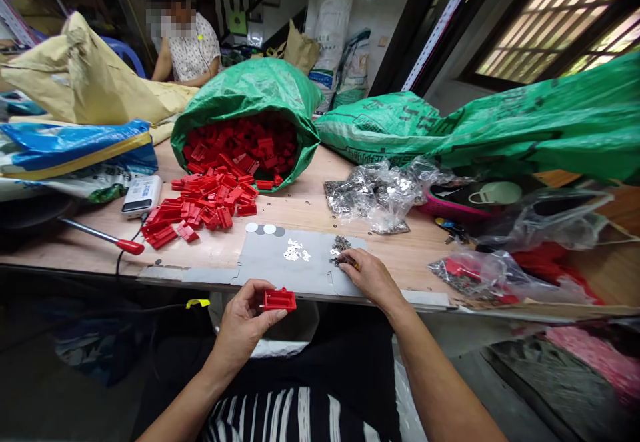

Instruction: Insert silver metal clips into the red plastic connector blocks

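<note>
My left hand [244, 314] is closed around a small red plastic housing [280, 300], its open hollow side facing me, just in front of the table edge. My right hand [369, 275] reaches over the grey mat [280, 272] with its fingers pinched together. Something small and dark shows at those fingertips, too small to name. Right beside them lies a little heap of small dark metal parts [341, 243]. Farther left on the mat is a scatter of small silvery-white plates [296, 250].
Red housings [200, 205] spill from a green woven sack [250, 85]. Clear bags of metal parts [377, 192] lie behind the mat. A white power bank [142, 196] and a red-tipped lever [129, 247] are at left. Another person [187, 45] sits across the table.
</note>
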The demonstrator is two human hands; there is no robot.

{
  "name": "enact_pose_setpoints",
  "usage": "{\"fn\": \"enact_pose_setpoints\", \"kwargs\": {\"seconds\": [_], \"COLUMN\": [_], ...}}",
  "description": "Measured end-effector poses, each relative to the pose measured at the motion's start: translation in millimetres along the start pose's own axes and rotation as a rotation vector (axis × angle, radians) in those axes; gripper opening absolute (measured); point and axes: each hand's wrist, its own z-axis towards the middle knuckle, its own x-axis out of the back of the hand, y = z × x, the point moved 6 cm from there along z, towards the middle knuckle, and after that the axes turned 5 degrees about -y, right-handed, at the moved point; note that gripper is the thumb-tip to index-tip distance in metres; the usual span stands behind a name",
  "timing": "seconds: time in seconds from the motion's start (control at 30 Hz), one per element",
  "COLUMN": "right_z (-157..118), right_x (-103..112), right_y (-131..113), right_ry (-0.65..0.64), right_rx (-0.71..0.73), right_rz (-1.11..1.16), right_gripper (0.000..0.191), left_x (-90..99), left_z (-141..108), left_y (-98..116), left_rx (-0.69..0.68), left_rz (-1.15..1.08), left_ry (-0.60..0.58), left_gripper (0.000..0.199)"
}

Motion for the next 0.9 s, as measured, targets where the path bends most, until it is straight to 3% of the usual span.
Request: {"fn": "enact_pose_setpoints", "kwargs": {"seconds": [0.37, 0.63, 0.9], "right_z": [-20.9, -32.5, -21.5], "right_x": [7.9, 15.2, 7.8], "right_y": [3.0, 23.4, 17.1], "right_ry": [0.064, 0.068, 0.070], "right_rx": [0.138, 0.033, 0.053], "right_rz": [0.131, 0.095, 0.087], "right_gripper": [0.010, 0.012, 0.014], "left_x": [1.6, 1.2, -2.0], "left_z": [-0.8, -0.9, -1.5], "left_y": [-7.2, -10.0, -10.4], "left_rx": [0.010, 0.016, 0.007], "left_rz": [0.007, 0.032, 0.035], "left_ry": [-0.012, -0.032, -0.034], "left_gripper": [0.035, 0.035, 0.035]}}
